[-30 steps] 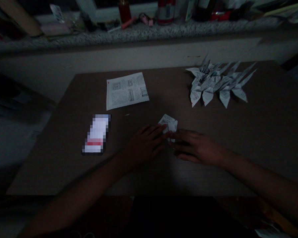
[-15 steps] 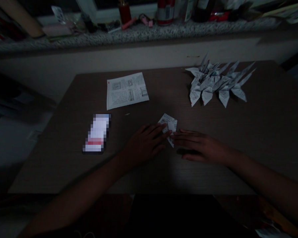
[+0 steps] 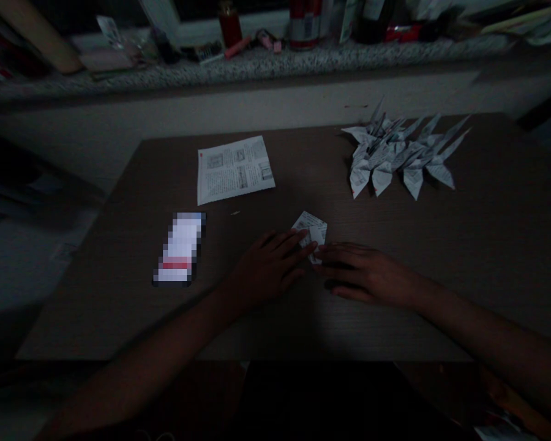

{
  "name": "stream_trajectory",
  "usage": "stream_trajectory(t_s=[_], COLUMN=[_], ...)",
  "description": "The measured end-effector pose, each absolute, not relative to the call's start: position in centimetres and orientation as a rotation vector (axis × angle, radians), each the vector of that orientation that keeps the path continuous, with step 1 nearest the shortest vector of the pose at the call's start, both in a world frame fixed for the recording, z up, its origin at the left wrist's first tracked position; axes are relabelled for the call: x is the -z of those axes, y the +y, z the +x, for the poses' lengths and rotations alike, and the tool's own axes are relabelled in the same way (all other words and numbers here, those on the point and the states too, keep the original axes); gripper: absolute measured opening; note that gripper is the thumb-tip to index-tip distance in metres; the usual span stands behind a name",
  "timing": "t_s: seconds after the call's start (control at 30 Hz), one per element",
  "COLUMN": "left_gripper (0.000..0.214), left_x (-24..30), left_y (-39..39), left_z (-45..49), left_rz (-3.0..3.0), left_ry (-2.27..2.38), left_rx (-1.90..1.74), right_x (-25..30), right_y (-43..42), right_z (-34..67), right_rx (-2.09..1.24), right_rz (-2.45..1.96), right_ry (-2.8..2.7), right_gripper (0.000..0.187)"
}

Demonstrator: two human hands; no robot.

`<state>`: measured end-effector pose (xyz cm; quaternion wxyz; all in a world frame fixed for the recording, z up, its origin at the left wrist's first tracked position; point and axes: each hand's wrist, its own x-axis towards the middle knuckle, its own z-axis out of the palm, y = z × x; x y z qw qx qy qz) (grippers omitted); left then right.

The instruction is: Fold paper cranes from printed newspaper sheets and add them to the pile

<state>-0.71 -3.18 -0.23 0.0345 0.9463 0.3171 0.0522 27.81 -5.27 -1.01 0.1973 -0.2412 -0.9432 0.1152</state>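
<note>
A small folded piece of printed paper (image 3: 318, 233) lies on the dark wooden table between my hands. My left hand (image 3: 273, 263) rests flat on its left side, fingers stretched out over the paper. From the right, my right hand (image 3: 358, 269) reaches in with straight fingers, their tips touching the paper's right and lower edge. Both sets of fingertips cover the lower part of the paper. Neither hand is closed around it.
Several folded paper cranes (image 3: 395, 156) stand grouped at the back right of the table (image 3: 119, 245). Printed paper sheets (image 3: 234, 168) lie at the back left, above a phone (image 3: 180, 248). Behind, a granite sill (image 3: 239, 70) carries bottles, a can (image 3: 304, 24) and small items.
My right hand has shifted slightly left and down, its fingers now covering the paper's lower tip. My left hand keeps its place on the paper.
</note>
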Motion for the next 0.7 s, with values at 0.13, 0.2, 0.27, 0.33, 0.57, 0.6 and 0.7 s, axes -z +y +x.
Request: stream_trajectory(t_s=[0.13,0.2,0.27,0.33,0.57,0.6,0.7], left_gripper=[0.055,0.055,0.055,0.055,0.054,0.054,0.054], left_x=[0.11,0.12,0.17,0.22,0.26,0.25,0.14], left_y=[-3.22,-3.25,-3.27,-3.30,-3.42,-3.40,-3.17], left_z=[-0.61,-0.59,-0.59,-0.58,-0.54,-0.54,-0.68], left_rz=[2.903,2.903,2.903,2.904,2.901,2.899,2.892], left_ry=[0.984,0.989,0.993,0.997,0.998,0.997,0.975], left_rx=[-0.150,-0.146,-0.143,-0.145,-0.173,-0.177,-0.176], right_x=[0.99,1.03,1.08,1.10,0.98,0.97,0.95], right_y=[-5.23,-5.25,-5.30,-5.34,-5.39,-5.42,-5.50], right_z=[27.81,27.81,27.82,27.84,27.78,27.74,27.64], right_rx=[-0.313,-0.276,-0.258,-0.264,-0.311,-0.319,-0.337], right_rz=[-0.674,-0.658,-0.654,-0.659,-0.674,-0.673,-0.689], right_ry=[-2.654,-2.665,-2.660,-2.651,-2.697,-2.699,-2.698], right_gripper=[0.050,0.049,0.047,0.047,0.049,0.049,0.049])
